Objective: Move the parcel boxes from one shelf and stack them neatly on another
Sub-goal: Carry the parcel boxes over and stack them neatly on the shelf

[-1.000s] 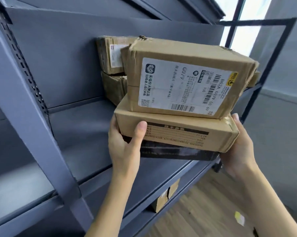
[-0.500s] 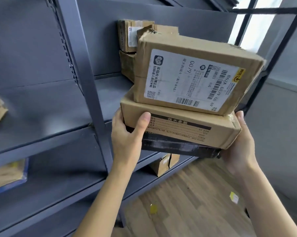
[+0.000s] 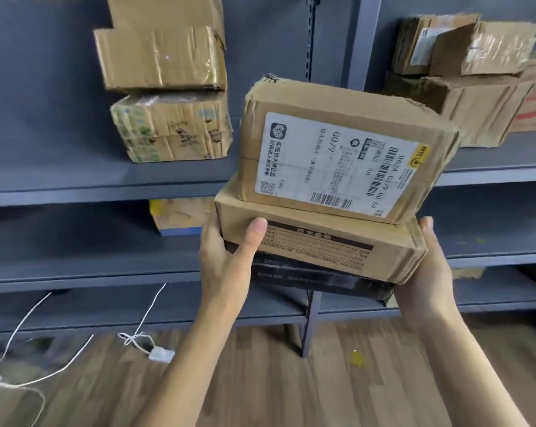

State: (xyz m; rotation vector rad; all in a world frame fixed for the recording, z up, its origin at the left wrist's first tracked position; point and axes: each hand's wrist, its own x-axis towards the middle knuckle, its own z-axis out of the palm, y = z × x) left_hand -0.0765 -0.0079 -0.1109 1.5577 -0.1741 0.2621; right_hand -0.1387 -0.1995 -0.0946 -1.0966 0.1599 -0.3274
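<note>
I carry a stack of three parcels in front of the grey shelving. On top is a brown box with a white shipping label [image 3: 337, 155], under it a flat brown box with a printed table [image 3: 316, 245], and at the bottom a black box [image 3: 322, 277]. My left hand [image 3: 226, 257] grips the stack's left end, thumb on the flat box's front. My right hand [image 3: 427, 269] holds the right end from below and the side. Stacked brown boxes [image 3: 165, 94] stand on the left shelf [image 3: 100, 183], and more boxes [image 3: 464, 78] on the right shelf.
A grey upright post [image 3: 353, 38] divides the two shelf bays. A box with a blue edge [image 3: 180, 215] sits on a lower shelf. White cables and a plug [image 3: 160, 354] lie on the wooden floor at the left.
My view has swung left, from the right bay to facing both bays. The stack in my hands has come away from the right shelf and moved left with me. Both hands keep their hold.
</note>
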